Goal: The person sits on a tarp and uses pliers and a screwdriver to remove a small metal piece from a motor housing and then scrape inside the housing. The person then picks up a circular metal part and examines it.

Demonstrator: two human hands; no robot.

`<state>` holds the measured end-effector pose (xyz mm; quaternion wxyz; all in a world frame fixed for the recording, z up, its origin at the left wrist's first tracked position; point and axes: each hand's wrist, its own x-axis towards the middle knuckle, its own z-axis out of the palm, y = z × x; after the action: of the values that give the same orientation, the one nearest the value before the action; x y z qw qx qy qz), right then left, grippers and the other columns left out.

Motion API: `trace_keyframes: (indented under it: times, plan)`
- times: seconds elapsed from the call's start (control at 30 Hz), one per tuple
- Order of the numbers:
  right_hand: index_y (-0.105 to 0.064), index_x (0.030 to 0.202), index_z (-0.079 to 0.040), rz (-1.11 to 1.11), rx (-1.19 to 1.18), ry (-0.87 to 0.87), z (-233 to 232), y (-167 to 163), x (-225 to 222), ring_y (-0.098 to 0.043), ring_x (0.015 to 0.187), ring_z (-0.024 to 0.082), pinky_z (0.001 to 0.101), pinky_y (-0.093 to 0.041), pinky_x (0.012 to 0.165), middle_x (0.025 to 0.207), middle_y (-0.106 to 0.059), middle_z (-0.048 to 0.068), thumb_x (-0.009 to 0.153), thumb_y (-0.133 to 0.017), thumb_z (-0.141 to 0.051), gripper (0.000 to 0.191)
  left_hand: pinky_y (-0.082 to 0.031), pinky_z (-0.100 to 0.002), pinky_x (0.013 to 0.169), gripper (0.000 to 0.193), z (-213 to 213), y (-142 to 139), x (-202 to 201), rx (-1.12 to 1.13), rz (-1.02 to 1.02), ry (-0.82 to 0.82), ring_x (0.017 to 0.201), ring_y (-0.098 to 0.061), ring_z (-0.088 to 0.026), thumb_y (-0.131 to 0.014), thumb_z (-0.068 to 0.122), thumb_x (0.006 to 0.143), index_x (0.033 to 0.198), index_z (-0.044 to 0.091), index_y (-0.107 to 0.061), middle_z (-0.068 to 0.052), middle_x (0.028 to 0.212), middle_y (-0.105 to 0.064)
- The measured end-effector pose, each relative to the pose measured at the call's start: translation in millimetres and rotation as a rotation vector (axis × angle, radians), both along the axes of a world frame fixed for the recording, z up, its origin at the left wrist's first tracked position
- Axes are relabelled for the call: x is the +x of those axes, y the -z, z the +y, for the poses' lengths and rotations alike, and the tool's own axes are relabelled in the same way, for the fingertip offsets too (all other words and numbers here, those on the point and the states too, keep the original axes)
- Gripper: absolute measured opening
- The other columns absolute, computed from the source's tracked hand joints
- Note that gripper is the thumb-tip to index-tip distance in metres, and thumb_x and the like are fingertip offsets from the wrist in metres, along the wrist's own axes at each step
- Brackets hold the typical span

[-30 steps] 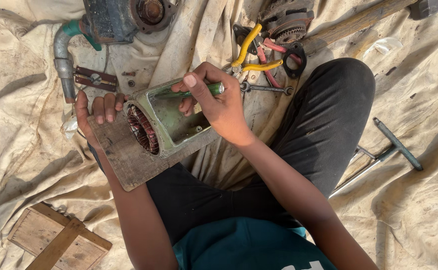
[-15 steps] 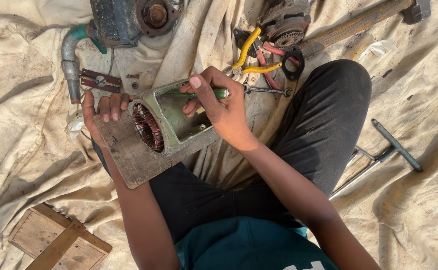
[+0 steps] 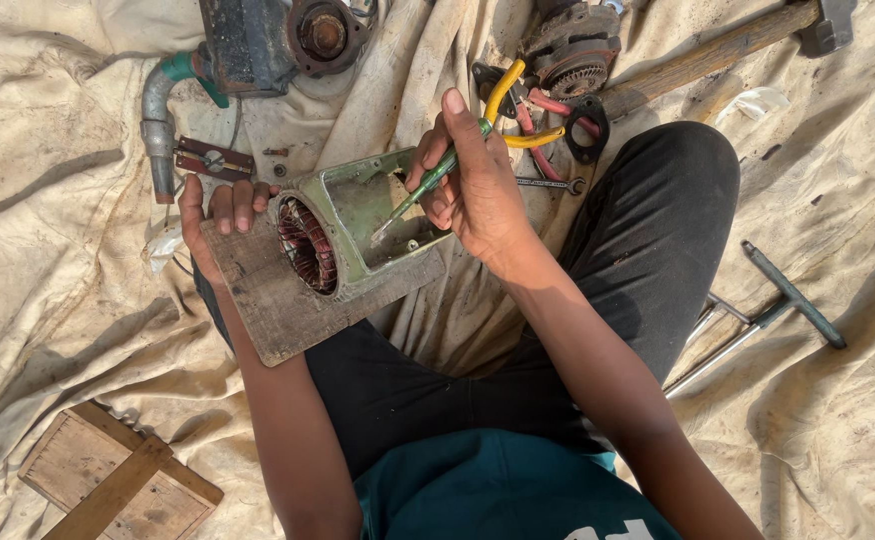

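Note:
My right hand [image 3: 473, 190] grips a green-handled screwdriver [image 3: 438, 172] with its metal tip down inside the open cavity of a green motor housing [image 3: 363, 225]. Copper stator windings [image 3: 308, 245] show at the housing's left end. The housing rests on a worn wooden board [image 3: 278, 300] across my lap. My left hand [image 3: 216, 208] holds the board's far left edge, fingers curled over its top next to the windings.
On the dirty cloth: a pump body with a grey pipe elbow [image 3: 163, 125] at top left, yellow-handled pliers [image 3: 518, 105], a hammer [image 3: 718, 55], a T-handle wrench [image 3: 773, 300] at right, a small wooden frame [image 3: 118, 480] at bottom left.
The right hand has lifted and tilted the screwdriver so its tip points down into the housing cavity. The left hand and board stay roughly where they were.

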<state>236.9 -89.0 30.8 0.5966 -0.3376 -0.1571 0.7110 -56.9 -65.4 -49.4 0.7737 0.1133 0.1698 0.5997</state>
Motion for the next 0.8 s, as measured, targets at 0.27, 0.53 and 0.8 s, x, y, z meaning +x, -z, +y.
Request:
trace_keyframes:
  times: [0.27,0.53,0.8]
  plan:
    - [-0.060,0.091,-0.002,0.019,0.350,0.012,22,-15,68,-0.066,0.060,0.019,0.0278,-0.055,0.052,0.092,-0.071,0.020,0.107,-0.057,-0.042,0.043,-0.044,-0.043,0.111,0.069,3,0,1,0.029,-0.001,-0.018,0.085,-0.058,-0.025,-0.019,0.041,0.118,0.064,0.013,-0.053,-0.007,0.069,-0.052]
    - [-0.064,0.109,0.001,-0.718,0.226,0.117,20,1,71,-0.076,0.088,0.016,0.0328,-0.067,0.081,0.107,-0.072,0.012,0.108,-0.064,-0.024,0.024,-0.045,-0.042,0.113,0.070,6,-2,4,0.044,0.039,0.013,0.087,-0.059,-0.025,-0.020,0.042,0.118,0.062,0.013,-0.052,-0.006,0.068,-0.052]
    - [-0.061,0.104,-0.001,-0.393,0.261,0.047,16,-20,78,-0.074,0.081,0.019,0.0308,-0.061,0.071,0.100,-0.073,0.017,0.108,-0.064,-0.018,0.018,-0.047,-0.043,0.110,0.068,2,-5,8,-0.077,-0.001,-0.044,0.083,-0.058,-0.026,-0.027,0.043,0.115,0.060,0.013,-0.051,-0.007,0.063,-0.048]
